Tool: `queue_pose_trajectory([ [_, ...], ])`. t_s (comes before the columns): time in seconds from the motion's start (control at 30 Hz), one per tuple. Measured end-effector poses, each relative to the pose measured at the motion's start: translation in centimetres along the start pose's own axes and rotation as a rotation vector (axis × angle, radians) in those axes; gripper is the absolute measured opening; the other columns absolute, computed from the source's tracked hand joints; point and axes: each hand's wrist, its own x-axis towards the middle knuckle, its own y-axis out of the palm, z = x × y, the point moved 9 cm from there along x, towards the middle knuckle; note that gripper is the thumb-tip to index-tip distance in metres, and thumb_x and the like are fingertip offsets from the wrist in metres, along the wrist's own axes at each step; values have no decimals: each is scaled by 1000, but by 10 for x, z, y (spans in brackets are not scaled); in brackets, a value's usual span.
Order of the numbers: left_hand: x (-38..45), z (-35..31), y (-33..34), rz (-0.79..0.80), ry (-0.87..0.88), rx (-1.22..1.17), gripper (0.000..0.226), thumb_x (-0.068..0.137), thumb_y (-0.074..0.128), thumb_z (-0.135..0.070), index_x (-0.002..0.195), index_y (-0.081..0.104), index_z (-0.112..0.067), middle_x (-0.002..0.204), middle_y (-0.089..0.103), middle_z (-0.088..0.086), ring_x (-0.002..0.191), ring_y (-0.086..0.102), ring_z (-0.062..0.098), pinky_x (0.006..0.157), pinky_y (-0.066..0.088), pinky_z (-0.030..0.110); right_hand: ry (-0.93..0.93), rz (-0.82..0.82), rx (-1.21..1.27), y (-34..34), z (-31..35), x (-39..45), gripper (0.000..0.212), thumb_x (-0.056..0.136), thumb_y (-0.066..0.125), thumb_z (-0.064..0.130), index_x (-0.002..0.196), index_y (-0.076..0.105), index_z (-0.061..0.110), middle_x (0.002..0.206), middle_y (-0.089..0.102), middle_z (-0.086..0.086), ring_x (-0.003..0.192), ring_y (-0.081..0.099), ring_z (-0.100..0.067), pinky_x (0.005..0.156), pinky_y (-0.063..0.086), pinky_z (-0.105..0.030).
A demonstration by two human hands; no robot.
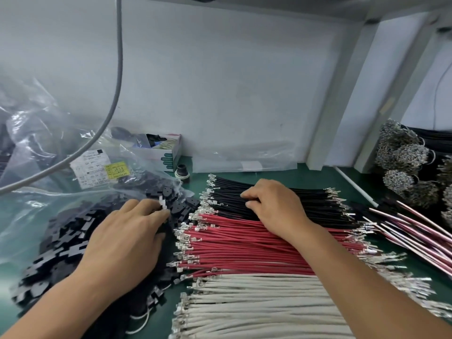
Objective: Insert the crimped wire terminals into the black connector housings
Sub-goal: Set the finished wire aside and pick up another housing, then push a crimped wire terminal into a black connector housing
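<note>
Resting at centre frame on the black wires (pixel 281 199): right hand (pixel 274 206), fingers curled into the bundle, gripping some. Left hand (pixel 127 241) at lower left on the heap of black housings (pixel 66 231), fingertips curled, grip unclear. Red wires (pixel 244 243) and white wires (pixel 256 307) below, metal terminals (pixel 186 236) pointing left.

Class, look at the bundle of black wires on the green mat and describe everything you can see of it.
The black wires lie side by side, roughly flat, at the far end of the wire rows, directly beyond the red wires. Each looks like thin black-insulated cable with a silvery crimped terminal at both ends. They rest on the green mat. The right hand rests on them, its fingertips curled into the strands.
</note>
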Motion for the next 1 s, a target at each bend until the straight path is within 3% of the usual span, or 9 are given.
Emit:
queue_pose_trajectory([
  [0.1,1,-1,5,4,37,34,39,93,65,-40,132,67,-36,141,59,-15,126,53,16,99,50,34,-26,-9,0,-6,2,3,17,96,65,33,110,74,34,98,61,17,101,59,-10,76,43,-29],
  [0.27,3,3,0,-3,16,35,26,91,69,-42,115,76,-35,125,65,-15,117,57,16,91,53,34,-126,-107,-121,-26,12,-2,12,99,60,27,102,72,29,98,65,16,90,64,-9,71,48,-26],
  [0.43,4,3,0,0,0,48,28,90,70,-43,117,75,-34,120,65,-13,111,59,16,87,54,35,-103,71,-57,-11,15,-4,33,97,63,33,130,62,36,119,65,13,113,60,-13,90,50,-35],
  [0.57,3,2,0,17,3,49,26,88,73,-40,113,77,-34,110,64,-11,103,61,18,80,55,35,-80,40,-54,-12,13,1,9,93,68,33,100,72,36,95,61,16,95,61,-8,76,44,-28],
  [0.63,4,2,0,19,5,46,24,88,74,-39,110,77,-33,108,64,-11,100,62,18,79,55,36,-79,24,-55,-16,13,0,6,94,67,31,96,71,35,93,60,17,91,61,-7,74,42,-26],
  [0.83,4,3,-2,16,16,43,19,91,69,-43,105,78,-34,106,69,-20,104,61,11,82,55,32,-96,-188,4,-65,14,-2,21,104,49,23,118,64,28,104,57,13,91,55,-9,74,38,-28],
  [0.93,3,3,-4,9,9,73,23,91,64,-49,106,76,-36,109,67,-21,107,58,8,82,54,27,-197,-445,-57,-115,34,-16,25,103,51,18,123,67,21,98,54,6,88,52,-13,70,39,-29],
  [1.0,2,6,-4,15,-7,112,28,90,61,-54,105,75,-35,111,63,-21,107,56,9,84,52,26,-322,-596,-112,-139,54,-40,19,101,57,20,114,71,18,91,56,1,82,51,-14,63,40,-28],
])
